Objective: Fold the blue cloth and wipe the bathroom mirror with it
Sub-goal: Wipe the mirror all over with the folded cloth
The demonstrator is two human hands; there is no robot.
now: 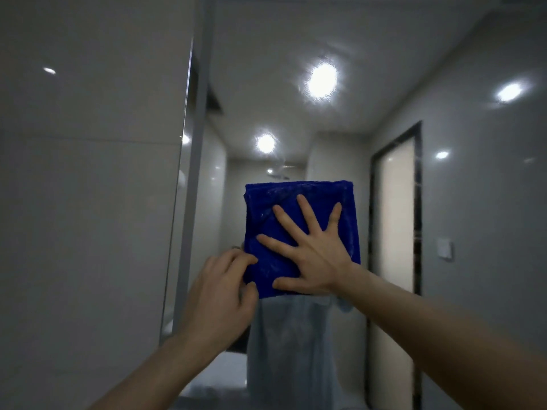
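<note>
Now, pressing the blue cloth (pixel 275 264) flat against the bathroom mirror (pixel 296 113) with the right hand (pixel 316 255). Palm down on the lower right part of the cloth, with fingers (pixel 307 214) straight and splayed wide across it: three reaching up toward the top edge, the index out to the left, the thumb along the bottom edge. Not curling round anything, just pushing flat on the fabric.

Over at the cloth's left edge, pinching with the left hand (pixel 219 300): curled fingertips (pixel 245 257) on the edge about halfway down, thumb tucked in by the lower left corner. Gripping only that border, with the rest of the hand off to the left of the cloth and below it.

Folded into a squarish pad, and showing a diagonal fold line toward the upper left. Sitting on the glass near the middle of the view, with its top edge well above the right fingertips and its right edge just past the right wrist.

In the reflection, catching bright ceiling lights (pixel 322 79) above the cloth, a dark-framed door (pixel 396 202) to the right, a wall switch (pixel 445 248) beside that, and a pale garment (pixel 290 350) directly below the cloth. Off to the left of the mirror, a glossy tiled wall (pixel 88 173).
</note>
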